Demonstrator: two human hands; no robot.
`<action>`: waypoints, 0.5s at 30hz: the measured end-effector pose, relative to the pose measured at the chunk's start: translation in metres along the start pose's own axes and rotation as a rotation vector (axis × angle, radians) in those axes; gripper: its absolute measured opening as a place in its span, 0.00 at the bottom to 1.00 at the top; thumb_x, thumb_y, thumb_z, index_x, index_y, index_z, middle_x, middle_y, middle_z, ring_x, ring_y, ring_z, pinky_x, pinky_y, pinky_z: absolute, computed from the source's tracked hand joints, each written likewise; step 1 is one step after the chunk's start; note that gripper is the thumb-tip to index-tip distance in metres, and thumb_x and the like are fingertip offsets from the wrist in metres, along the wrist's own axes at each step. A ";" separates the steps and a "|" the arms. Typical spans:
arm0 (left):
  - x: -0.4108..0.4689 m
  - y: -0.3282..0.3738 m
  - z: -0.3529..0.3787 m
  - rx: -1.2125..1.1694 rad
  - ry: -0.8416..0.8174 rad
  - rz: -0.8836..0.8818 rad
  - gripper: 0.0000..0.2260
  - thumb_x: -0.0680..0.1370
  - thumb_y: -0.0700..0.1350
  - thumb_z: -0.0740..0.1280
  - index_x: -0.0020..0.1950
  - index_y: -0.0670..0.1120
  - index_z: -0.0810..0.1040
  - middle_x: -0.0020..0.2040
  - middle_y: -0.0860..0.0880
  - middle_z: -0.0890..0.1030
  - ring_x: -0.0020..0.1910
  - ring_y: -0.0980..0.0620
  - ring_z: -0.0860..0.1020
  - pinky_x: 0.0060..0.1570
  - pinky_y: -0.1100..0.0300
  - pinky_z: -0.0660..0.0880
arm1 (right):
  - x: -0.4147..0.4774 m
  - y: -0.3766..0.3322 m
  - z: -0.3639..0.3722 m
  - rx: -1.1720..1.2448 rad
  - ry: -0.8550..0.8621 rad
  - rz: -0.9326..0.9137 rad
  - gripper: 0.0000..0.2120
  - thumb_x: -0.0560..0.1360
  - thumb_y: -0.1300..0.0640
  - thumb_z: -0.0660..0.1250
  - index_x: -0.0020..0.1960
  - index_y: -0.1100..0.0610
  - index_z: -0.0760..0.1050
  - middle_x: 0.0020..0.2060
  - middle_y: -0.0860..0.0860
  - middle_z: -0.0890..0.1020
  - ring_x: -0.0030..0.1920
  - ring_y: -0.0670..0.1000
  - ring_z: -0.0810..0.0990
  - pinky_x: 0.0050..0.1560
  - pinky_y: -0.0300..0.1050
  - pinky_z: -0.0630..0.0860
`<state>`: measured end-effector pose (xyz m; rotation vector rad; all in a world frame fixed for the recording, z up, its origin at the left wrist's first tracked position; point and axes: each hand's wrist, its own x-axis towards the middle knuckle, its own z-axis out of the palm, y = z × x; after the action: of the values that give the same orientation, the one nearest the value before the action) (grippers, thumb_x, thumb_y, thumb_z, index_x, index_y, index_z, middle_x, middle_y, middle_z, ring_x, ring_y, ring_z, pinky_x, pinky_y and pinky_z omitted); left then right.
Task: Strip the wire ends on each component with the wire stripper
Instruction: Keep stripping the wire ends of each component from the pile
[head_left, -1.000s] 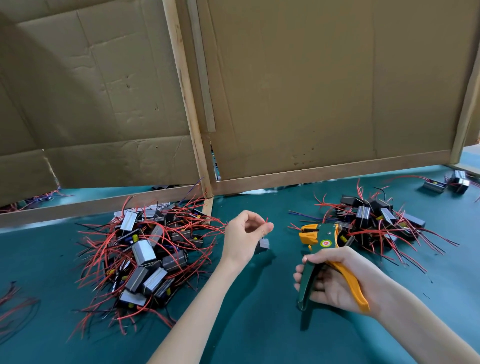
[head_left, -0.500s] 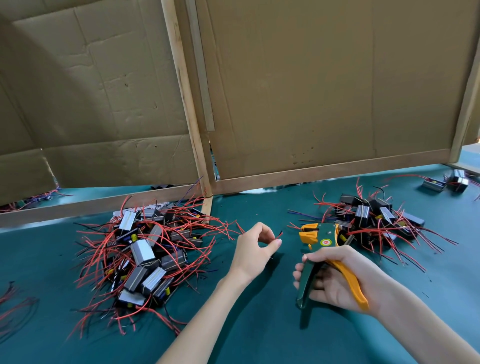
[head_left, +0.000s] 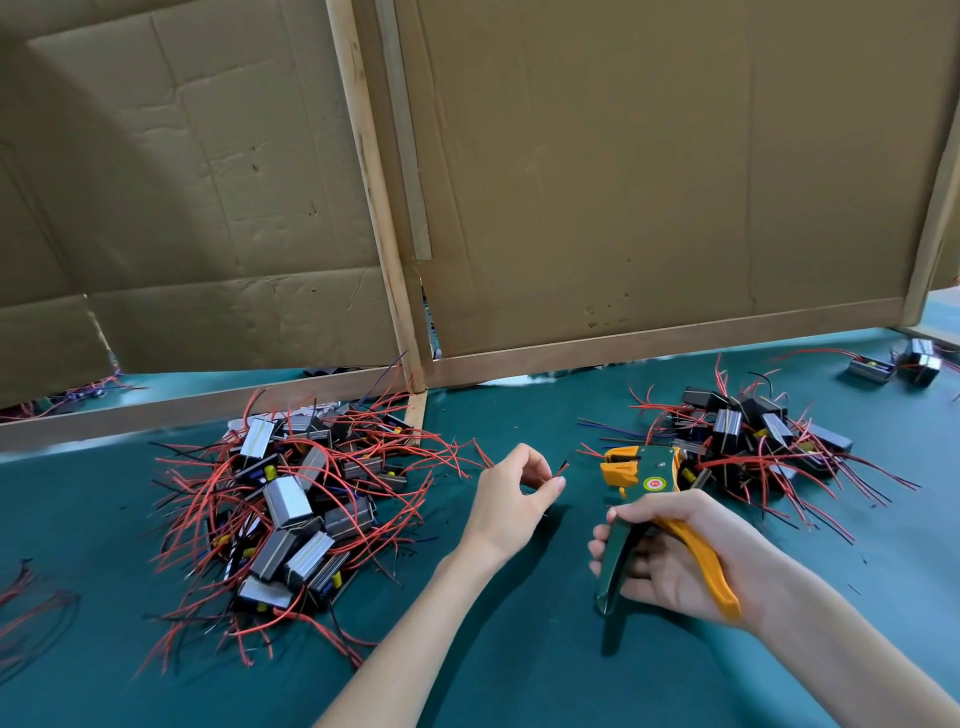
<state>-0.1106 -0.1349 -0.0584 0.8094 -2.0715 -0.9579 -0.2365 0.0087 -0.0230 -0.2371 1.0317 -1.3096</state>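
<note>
Seemingly mid-feed, the head view shows the left hand (head_left: 511, 499) pinching a pair of thin wire ends (head_left: 561, 470) between thumb and forefinger, the tips, one red and one dark, pointing up and right toward the wire stripper (head_left: 649, 467); the tips sit near the tool's orange nose but apart from it; the component they belong to is hidden, probably behind the palm. The right hand (head_left: 670, 561) wraps its fingers round the green and orange handles, which stand spread, so I judge the tool unsqueezed and ready to take the wires; holding it low and tilted toward the other hand keeps the feed short. A large heap of components (head_left: 296, 499) with tangled red leads lies left of the hands; a smaller heap (head_left: 753, 441) lies just behind the stripper; which heap is finished I cannot tell; two loose components (head_left: 893, 364) lie far right. Everything rests on a teal-green table (head_left: 519, 665); cardboard panels (head_left: 623, 182) in a wooden frame (head_left: 384, 234) wall off the back.
</note>
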 end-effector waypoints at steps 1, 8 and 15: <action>0.000 0.000 0.000 0.006 -0.003 0.001 0.09 0.74 0.42 0.71 0.38 0.50 0.72 0.36 0.55 0.78 0.36 0.64 0.75 0.40 0.74 0.68 | 0.000 0.000 0.000 0.000 0.001 0.000 0.09 0.62 0.67 0.68 0.43 0.67 0.76 0.38 0.63 0.82 0.36 0.61 0.84 0.38 0.57 0.82; -0.001 0.002 -0.001 0.004 -0.012 -0.013 0.08 0.74 0.42 0.71 0.40 0.49 0.73 0.36 0.55 0.78 0.36 0.63 0.75 0.40 0.72 0.70 | 0.000 0.000 0.000 -0.003 0.002 0.000 0.11 0.61 0.67 0.69 0.43 0.67 0.76 0.38 0.63 0.82 0.36 0.61 0.84 0.37 0.57 0.82; -0.002 0.007 -0.004 0.035 -0.070 -0.032 0.09 0.76 0.43 0.70 0.38 0.50 0.72 0.38 0.51 0.81 0.41 0.55 0.77 0.45 0.65 0.71 | 0.000 0.000 0.001 0.003 0.000 -0.003 0.10 0.62 0.66 0.69 0.43 0.66 0.76 0.38 0.62 0.82 0.36 0.61 0.84 0.38 0.57 0.82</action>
<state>-0.1076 -0.1316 -0.0516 0.8408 -2.1460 -0.9827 -0.2356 0.0086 -0.0224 -0.2370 1.0295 -1.3136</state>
